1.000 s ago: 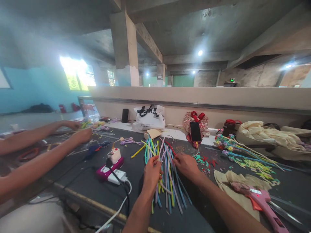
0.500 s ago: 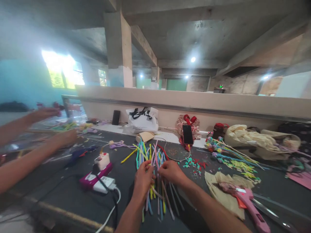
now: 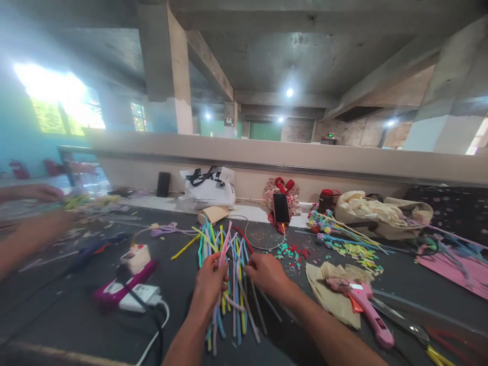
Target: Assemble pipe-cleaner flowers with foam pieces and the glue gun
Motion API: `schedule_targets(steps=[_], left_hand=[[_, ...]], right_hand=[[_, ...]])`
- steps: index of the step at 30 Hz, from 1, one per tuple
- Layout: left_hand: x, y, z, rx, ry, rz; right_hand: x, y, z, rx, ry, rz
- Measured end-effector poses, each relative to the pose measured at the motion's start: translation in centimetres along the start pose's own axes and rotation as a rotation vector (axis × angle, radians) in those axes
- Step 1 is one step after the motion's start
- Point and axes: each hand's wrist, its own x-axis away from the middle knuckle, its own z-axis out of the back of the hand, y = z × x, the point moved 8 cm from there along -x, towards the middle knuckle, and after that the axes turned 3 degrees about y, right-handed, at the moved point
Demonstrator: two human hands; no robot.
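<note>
A loose spread of long fuzzy pipe cleaners (image 3: 239,317) in blue, yellow, lilac, pink and grey lies on the dark table in front of me. My left hand (image 3: 210,282) is closed on a pink pipe cleaner (image 3: 226,241), whose upper end sticks up past the fingers. On the right side of the spread, my right hand (image 3: 267,274) is closed, knuckles up, over the pipe cleaners. Whatever its fingertips pinch is hidden. A red pipe cleaner (image 3: 244,239) lies just beyond it.
Left stand a purple power strip (image 3: 104,300) with plugs and cables, and another person's hands (image 3: 38,193). A paper cup (image 3: 213,214) lies behind the spread. On the right are a pink glue gun (image 3: 373,315) on cloth, scissors (image 3: 404,317), cut snippets (image 3: 358,254) and a charging phone (image 3: 281,208).
My view has turned slightly right, so the scene shifts left. My hands have moved a little apart; the left still grips pink. The other person's hands have moved too.
</note>
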Motion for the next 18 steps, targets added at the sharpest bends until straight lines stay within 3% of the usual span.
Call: schedule_targets(steps=[3,6,13,18], left_hand=[[0.2,0.2,0.1,-0.032,0.026,0.007],[0.4,0.5,0.2,-0.083,0.033,0.009],[0.5,0.4,-0.2,-0.144,-0.029,-0.026],[0.5,0.2,-0.4,-0.141,-0.039,-0.003]], right_hand=[[-0.6,2.6,0.5,0.043,-0.017,-0.048],[-0.8,3.6,0.0,0.063,-0.054,-0.057],[-0.3,1.4,-1.9,0.12,-0.079,-0.055],[-0.6,1.3,-2.3,0.137,-0.072,-0.059]])
